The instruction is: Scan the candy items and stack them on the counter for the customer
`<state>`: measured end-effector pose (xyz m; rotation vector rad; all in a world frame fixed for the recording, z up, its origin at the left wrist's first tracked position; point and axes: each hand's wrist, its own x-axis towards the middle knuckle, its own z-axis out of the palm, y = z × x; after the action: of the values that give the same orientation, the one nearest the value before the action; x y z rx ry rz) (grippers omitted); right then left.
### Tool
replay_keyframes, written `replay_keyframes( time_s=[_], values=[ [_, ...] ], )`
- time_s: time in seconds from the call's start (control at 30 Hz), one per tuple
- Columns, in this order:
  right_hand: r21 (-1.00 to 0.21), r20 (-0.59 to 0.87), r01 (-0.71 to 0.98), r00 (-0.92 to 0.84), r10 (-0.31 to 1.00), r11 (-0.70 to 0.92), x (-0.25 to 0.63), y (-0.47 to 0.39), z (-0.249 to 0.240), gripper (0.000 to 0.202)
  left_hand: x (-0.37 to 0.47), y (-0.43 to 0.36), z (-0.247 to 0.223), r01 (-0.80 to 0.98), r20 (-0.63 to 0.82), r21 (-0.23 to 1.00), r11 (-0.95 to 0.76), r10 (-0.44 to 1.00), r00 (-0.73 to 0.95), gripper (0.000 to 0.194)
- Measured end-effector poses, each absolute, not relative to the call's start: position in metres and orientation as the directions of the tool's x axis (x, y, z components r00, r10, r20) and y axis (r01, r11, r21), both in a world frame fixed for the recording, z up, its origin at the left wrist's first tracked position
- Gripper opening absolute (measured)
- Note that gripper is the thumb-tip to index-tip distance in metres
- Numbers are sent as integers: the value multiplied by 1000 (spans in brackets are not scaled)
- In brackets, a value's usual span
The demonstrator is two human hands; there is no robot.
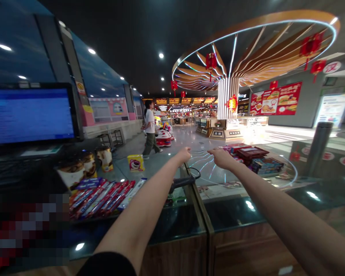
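Both my arms reach forward over the glass-topped counter (232,214). My left hand (184,154) is closed with its fingers curled, near the counter's far edge. A little to its right, my right hand (222,158) is closed too, its index finger and thumb pointing left. A thin line runs between the two hands; whether it is something they hold or the glass edge I cannot tell. A dark handheld device with a cable (184,183) lies below and between my forearms. Stacked boxed packets (247,153) lie just right of my right hand.
Left are a lit monitor (31,115), paper cups (105,158), a yellow box (135,163) and a row of wrapped snack bars (103,197). A person (150,128) walks beyond the counter near a ride-on toy (164,137). A dark post (320,147) stands right.
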<state>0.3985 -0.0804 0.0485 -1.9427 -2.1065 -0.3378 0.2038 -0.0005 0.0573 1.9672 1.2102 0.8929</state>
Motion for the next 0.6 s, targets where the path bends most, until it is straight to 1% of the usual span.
replay_keyframes(
  time_s=[0.07, 0.13, 0.23, 0.43, 0.6],
  values=[
    [-18, 335, 993, -103, 937, 116, 385, -77, 43, 58, 181, -3, 58, 421, 137, 865, -272, 936, 323, 59],
    [-31, 334, 988, -132, 933, 151, 373, -71, 36, 58, 157, -5, 57, 365, 122, 900, -238, 941, 315, 58],
    [-47, 344, 976, -184, 921, 213, 355, -62, 26, 58, 123, -8, 53, 325, 140, 918, -229, 951, 276, 57],
    [-61, 368, 949, -266, 891, 309, 317, -45, 17, 56, 63, -8, 43, 304, 169, 928, -217, 970, 176, 52],
    [-131, 408, 901, -332, 850, 414, 289, -33, 12, 54, 28, 6, 33, 371, 233, 899, -233, 972, 45, 47]
  ],
)
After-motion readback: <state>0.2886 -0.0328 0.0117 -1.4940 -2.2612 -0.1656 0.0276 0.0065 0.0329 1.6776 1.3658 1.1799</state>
